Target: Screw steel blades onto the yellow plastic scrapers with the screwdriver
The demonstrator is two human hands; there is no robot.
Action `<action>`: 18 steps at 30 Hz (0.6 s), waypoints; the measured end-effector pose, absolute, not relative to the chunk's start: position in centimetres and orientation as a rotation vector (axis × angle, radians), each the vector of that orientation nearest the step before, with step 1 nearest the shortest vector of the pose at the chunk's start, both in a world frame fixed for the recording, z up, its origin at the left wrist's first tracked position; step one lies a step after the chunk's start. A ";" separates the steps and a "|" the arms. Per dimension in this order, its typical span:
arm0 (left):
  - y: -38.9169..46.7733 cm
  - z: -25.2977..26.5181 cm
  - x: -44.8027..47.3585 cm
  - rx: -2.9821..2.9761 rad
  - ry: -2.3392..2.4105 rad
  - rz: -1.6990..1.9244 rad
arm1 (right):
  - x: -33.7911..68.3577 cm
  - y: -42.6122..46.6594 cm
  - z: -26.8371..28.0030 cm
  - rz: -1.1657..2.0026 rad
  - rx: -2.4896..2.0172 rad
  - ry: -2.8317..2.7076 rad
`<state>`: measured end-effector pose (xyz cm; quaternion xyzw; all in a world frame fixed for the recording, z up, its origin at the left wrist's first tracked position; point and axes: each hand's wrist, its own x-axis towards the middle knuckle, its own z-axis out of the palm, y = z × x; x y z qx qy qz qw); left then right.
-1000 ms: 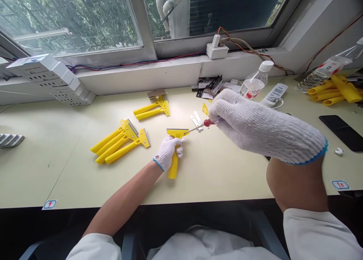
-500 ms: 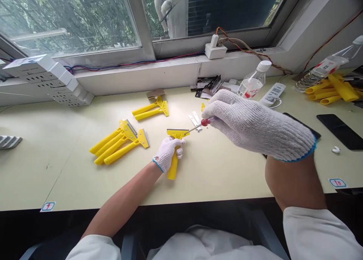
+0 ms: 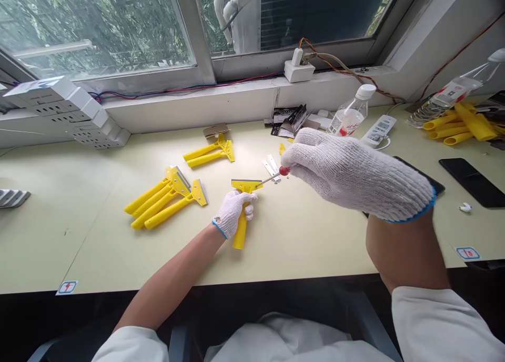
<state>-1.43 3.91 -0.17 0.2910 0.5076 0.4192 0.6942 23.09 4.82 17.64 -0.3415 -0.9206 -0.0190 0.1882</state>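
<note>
The two white sleeves [image 3: 130, 345] are closest, at the bottom. The right arm bends up from the right side. Its right hand [image 3: 329, 167], in a white knit glove with a blue edge, is up over the tabletop [image 3: 300, 246] and points to the left. This grip is closed around a screwdriver [image 3: 283, 171] with a red handle. The thumb and fingers pinch the handle, and the thin metal rod slants down to the left.

The left arm reaches forward from the lower left. The left hand [image 3: 230, 213] has a glove too. Its grip is wrapped around the neck of a yellow scraper [image 3: 240, 234], with the handle pointing back to the person. The scraper is in the middle, and the screwdriver's tip meets the right end of its wide head.

To the left, four yellow scrapers [image 3: 155, 209] lie close together. Farther off are tiny screws [image 3: 277, 181], two flat metal strips [image 3: 273, 163] and two more yellow scrapers [image 3: 207, 157]. A water bottle [image 3: 349, 119] stands behind the right hand.
</note>
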 end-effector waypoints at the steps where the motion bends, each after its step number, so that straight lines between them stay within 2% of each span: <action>1: 3.9 -0.2 -1.4 0.651 1.136 0.935 | 23.1 4.8 17.6 -0.072 -1.000 -2.577; 5: 3.8 -0.1 -1.5 0.662 1.142 0.940 | 22.8 4.9 17.2 -0.160 -1.151 -2.474; 11: 3.8 0.0 -1.5 0.659 1.139 0.933 | 23.1 4.9 17.6 -0.100 -0.977 -2.632; 18: 3.8 -0.1 -1.5 0.681 1.151 0.917 | 22.5 4.8 17.1 -0.095 -1.216 -2.485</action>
